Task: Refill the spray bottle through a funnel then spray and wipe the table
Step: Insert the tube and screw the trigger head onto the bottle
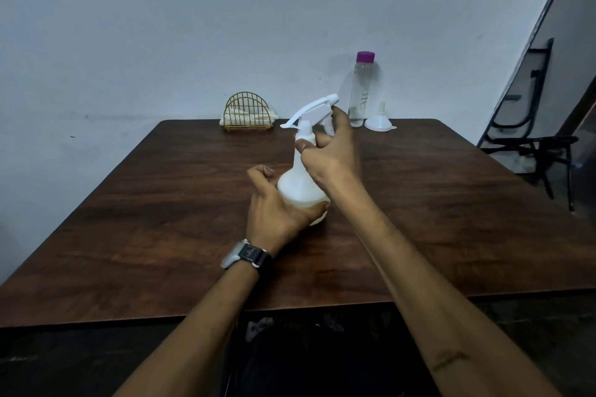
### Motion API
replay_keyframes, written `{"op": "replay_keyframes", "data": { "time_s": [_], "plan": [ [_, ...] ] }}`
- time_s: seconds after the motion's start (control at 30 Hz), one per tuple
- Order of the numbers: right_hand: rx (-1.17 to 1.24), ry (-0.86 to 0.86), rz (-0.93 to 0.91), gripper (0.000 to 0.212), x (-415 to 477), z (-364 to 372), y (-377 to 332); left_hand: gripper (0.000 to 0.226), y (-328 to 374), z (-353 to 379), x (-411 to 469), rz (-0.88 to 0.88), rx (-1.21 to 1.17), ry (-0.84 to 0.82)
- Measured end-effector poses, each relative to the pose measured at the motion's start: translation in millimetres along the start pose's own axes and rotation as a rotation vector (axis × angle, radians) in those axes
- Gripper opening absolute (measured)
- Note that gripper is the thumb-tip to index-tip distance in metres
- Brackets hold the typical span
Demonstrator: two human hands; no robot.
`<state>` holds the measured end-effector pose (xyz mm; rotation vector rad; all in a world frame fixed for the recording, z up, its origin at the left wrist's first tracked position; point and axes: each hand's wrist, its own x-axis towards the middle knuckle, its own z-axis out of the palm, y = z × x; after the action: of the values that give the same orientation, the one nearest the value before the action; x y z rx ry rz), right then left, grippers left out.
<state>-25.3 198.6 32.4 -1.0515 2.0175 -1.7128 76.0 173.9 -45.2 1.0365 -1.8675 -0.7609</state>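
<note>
A white spray bottle (298,185) stands upright in the middle of the dark wooden table (161,219). My left hand (277,203) wraps around its round base from the left. My right hand (332,147) grips the neck just under the white trigger head (314,111), fingers pinched around the collar. A white funnel (378,122) rests mouth down at the back of the table. Next to it stands a clear water bottle (361,93) with a purple cap, nearly empty.
A gold wire holder (247,116) with white napkins sits at the back edge against the grey wall. A black folding chair (532,138) stands off the table's right side. The near table edge runs just in front of my body.
</note>
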Motion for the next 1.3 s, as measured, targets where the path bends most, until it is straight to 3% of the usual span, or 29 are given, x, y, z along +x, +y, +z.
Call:
{"op": "replay_keyframes", "data": {
  "time_s": [0.17,0.37,0.47,0.57,0.83,0.93,1.03,1.1,1.17,1.3],
  "plan": [
    [0.051,0.056,-0.003,0.076,-15,-5,-5,0.096,17,15,-18,-0.03,-0.009,0.093],
    [0.115,-0.267,-0.04,0.097,-1,-24,10,0.13,9,5,-12,-0.001,-0.145,-0.025],
    [0.073,-0.401,-0.021,0.108,13,-30,11,0.123,1,-1,-5,0.01,-0.195,-0.054],
    [0.01,-0.448,-0.091,0.099,21,-31,13,0.11,-3,-2,1,0.021,-0.195,-0.062],
    [0.082,-0.105,-0.004,0.082,3,-18,3,0.087,6,5,-6,0.175,-0.04,0.074],
    [0.122,0.012,0.004,0.076,-8,-10,-3,0.096,18,11,-13,0.134,-0.09,0.126],
    [0.135,0.103,-0.046,0.077,-19,-5,-2,0.086,23,15,-18,0.168,-0.124,0.139],
    [0.145,0.044,-0.074,0.089,-21,-9,4,0.089,21,14,-19,0.14,-0.134,0.141],
    [0.126,-0.127,-0.074,0.106,-17,-17,10,0.107,15,9,-12,0.082,-0.124,0.095],
    [0.214,-0.336,-0.028,0.119,-5,-34,21,0.125,1,-5,3,0.032,-0.151,-0.138]
  ]
}}
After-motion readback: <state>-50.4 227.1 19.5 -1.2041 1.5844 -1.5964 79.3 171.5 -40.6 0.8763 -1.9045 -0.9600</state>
